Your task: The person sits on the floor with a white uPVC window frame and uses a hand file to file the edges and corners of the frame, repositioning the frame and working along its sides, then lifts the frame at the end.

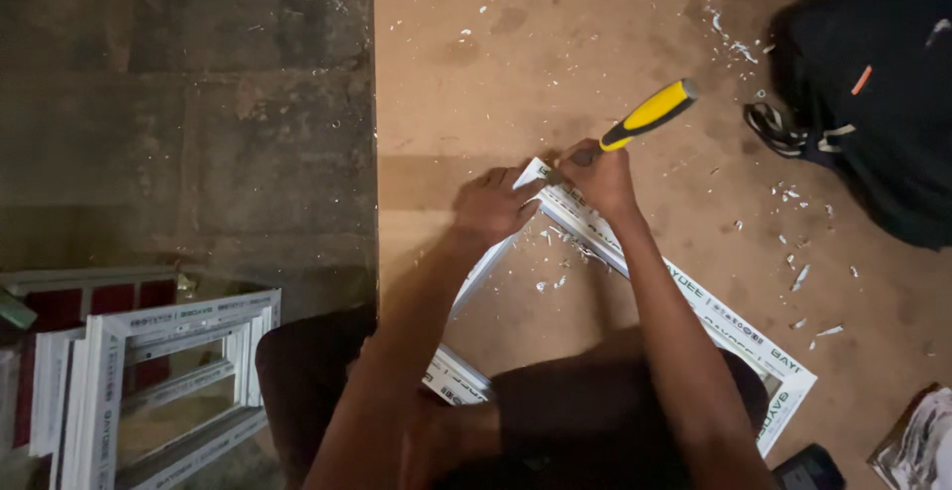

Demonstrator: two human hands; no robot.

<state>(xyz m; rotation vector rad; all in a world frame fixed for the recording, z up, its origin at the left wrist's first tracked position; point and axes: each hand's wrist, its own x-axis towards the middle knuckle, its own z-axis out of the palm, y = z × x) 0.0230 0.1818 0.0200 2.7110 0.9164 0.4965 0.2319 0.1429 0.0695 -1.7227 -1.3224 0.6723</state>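
While the person leans over the board (476, 83), both hands meet at the far corner of a white frame (694, 297), just right of the middle of the picture. The frame is a square of white plastic profile, lying flat on the brown board and turned like a diamond, so one mitred corner points up the frame toward the hands. Green print runs along its right-hand side. The near corner is hidden under the person's arms and dark lap.

The left hand (493, 205) lies on the left side of that corner, fingers curled down over the profile and pressing it to the board. The right hand (600, 178) is closed in a fist round a chisel (650, 115); its yellow and black handle sticks out up and to the right, and the blade end is hidden under the fingers at the corner joint.

White shavings (560, 252) lie inside the frame just below the hands, and more are scattered over the board toward the upper right. A black bag (878, 103) sits at the upper right edge. More white frames (164, 381) are stacked on the dark floor at the lower left.
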